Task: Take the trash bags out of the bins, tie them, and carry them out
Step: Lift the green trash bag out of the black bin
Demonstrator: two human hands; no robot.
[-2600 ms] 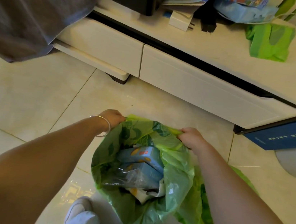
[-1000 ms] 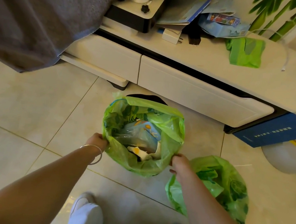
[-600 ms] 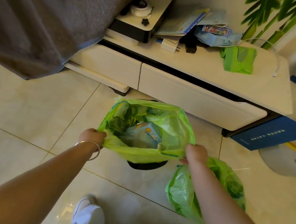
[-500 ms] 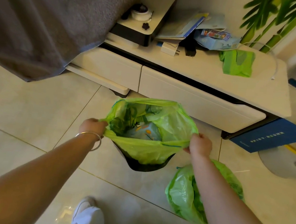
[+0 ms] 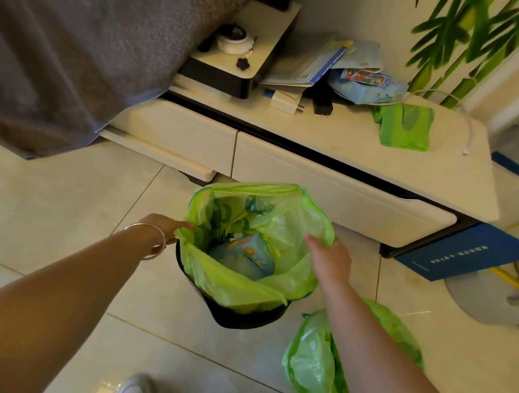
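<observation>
A green trash bag [image 5: 232, 288] with blue packaging inside sits in a black bin [image 5: 235, 317] on the tiled floor, its rim spread wide. My left hand [image 5: 165, 228] pinches the left edge of the rim. My right hand [image 5: 332, 260] holds the right edge, with its fingers reaching over the rim into the opening. A second filled green bag [image 5: 311, 368] lies on the floor at the right, partly hidden by my right forearm.
A low white cabinet [image 5: 335, 189] with drawers stands just behind the bin, with folded green bags [image 5: 405, 129], papers and boxes on top. A grey blanket [image 5: 74, 40] hangs at the left. A blue box [image 5: 462, 252] and a mop base [image 5: 495, 300] are at the right.
The bag, held up by its rim above the black bin, has come down into the bin. Both hands have moved with the rim, and the mouth is now spread wider.
</observation>
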